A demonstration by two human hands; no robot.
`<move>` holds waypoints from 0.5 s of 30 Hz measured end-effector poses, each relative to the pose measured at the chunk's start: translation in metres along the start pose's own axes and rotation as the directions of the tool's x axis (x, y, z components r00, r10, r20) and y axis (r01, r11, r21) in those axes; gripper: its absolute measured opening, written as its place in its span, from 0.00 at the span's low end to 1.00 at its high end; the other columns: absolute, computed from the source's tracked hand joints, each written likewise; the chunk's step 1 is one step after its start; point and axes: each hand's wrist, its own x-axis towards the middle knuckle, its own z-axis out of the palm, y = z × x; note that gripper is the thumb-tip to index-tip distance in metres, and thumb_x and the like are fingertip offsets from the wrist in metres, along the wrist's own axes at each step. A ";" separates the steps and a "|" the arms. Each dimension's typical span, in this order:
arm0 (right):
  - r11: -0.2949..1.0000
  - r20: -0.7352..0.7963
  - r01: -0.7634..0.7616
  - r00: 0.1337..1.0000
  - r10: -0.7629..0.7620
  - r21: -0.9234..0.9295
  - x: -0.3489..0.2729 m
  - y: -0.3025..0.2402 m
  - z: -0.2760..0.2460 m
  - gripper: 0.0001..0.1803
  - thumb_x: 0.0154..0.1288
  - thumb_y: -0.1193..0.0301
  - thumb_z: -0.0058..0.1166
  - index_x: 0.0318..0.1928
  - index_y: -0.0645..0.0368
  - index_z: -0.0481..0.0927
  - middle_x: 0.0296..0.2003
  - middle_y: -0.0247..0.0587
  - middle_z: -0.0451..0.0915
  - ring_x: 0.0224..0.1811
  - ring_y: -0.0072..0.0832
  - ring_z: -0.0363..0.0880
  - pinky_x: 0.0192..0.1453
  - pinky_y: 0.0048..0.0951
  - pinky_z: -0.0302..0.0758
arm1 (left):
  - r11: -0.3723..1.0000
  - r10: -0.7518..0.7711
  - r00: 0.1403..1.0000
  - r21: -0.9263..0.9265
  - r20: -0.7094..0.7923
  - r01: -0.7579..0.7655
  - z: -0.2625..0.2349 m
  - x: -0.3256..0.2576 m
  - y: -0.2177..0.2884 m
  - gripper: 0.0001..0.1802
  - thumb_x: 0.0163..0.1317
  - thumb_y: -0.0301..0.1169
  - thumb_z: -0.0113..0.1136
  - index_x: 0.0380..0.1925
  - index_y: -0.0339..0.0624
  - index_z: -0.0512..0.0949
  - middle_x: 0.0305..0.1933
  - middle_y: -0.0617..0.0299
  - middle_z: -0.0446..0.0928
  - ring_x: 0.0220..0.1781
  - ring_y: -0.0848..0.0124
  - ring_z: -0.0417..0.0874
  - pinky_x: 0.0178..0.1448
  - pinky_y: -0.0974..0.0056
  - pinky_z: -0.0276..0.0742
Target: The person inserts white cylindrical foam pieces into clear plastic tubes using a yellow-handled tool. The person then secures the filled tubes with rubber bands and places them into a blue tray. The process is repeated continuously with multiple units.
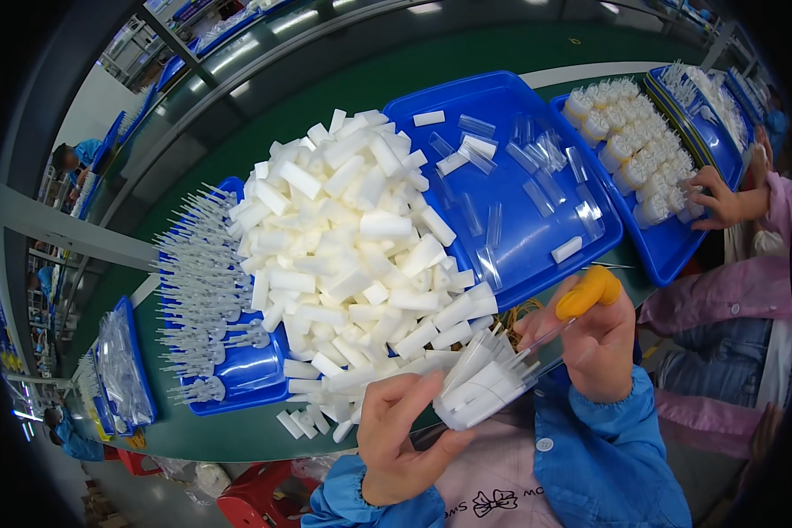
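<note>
In front of my chest is a bundle of white foam pieces and thin clear plastic pieces (pixel 480 398). My left hand (pixel 405 436) holds its lower left end between thumb and fingers. My right hand (pixel 597 330), with a yellow cot on one finger, pinches a slim clear plastic strip (pixel 547 337) at the bundle's upper right. How far the strip runs into the bundle I cannot tell. Just beyond my hands rises a big heap of white foam blocks (pixel 343 238). Tan rubber bands (pixel 521 319) lie partly hidden between the bundle and my right hand.
A blue tray (pixel 519 260) with clear sleeves and a few foam blocks lies beyond. Left, another blue tray (pixel 251 363) holds many thin white stems. At right, a co-worker's hand (pixel 720 201) reaches over a tray (pixel 664 251) of white bundles. A red stool (pixel 255 502) stands below the table.
</note>
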 end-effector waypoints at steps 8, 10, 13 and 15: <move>0.951 -0.020 0.085 0.995 -0.096 -0.299 0.001 -0.011 0.009 0.30 0.46 0.53 0.69 0.39 0.62 0.70 0.29 0.40 0.77 0.28 0.32 0.81 0.43 0.36 0.78 | 0.993 0.035 0.988 0.106 0.148 -0.051 0.000 0.003 0.007 0.29 0.40 0.32 0.71 0.46 0.32 0.77 0.42 0.53 0.67 0.39 0.67 0.71 0.42 0.66 0.68; 0.966 -0.013 0.039 0.999 -0.043 -0.254 0.002 -0.013 0.006 0.31 0.45 0.53 0.69 0.39 0.62 0.70 0.29 0.41 0.77 0.29 0.32 0.81 0.43 0.36 0.78 | 0.993 0.024 0.986 0.111 0.162 -0.042 -0.001 0.003 0.010 0.29 0.39 0.31 0.71 0.45 0.32 0.78 0.42 0.54 0.67 0.38 0.67 0.71 0.42 0.67 0.68; 0.976 -0.014 -0.010 1.000 0.007 -0.218 0.001 -0.013 0.002 0.30 0.45 0.55 0.70 0.39 0.63 0.71 0.28 0.41 0.77 0.29 0.32 0.81 0.42 0.36 0.78 | 0.992 0.007 0.984 0.126 0.179 -0.030 -0.002 0.004 0.015 0.28 0.38 0.29 0.71 0.44 0.33 0.79 0.42 0.55 0.67 0.37 0.68 0.72 0.41 0.67 0.68; 0.963 -0.010 0.031 0.999 -0.034 -0.267 0.002 -0.014 0.004 0.30 0.45 0.56 0.71 0.39 0.64 0.71 0.28 0.41 0.77 0.29 0.33 0.81 0.42 0.35 0.78 | 0.988 0.002 0.982 0.150 0.189 -0.031 -0.002 0.006 0.018 0.28 0.37 0.28 0.70 0.44 0.34 0.79 0.41 0.55 0.67 0.37 0.68 0.72 0.41 0.68 0.69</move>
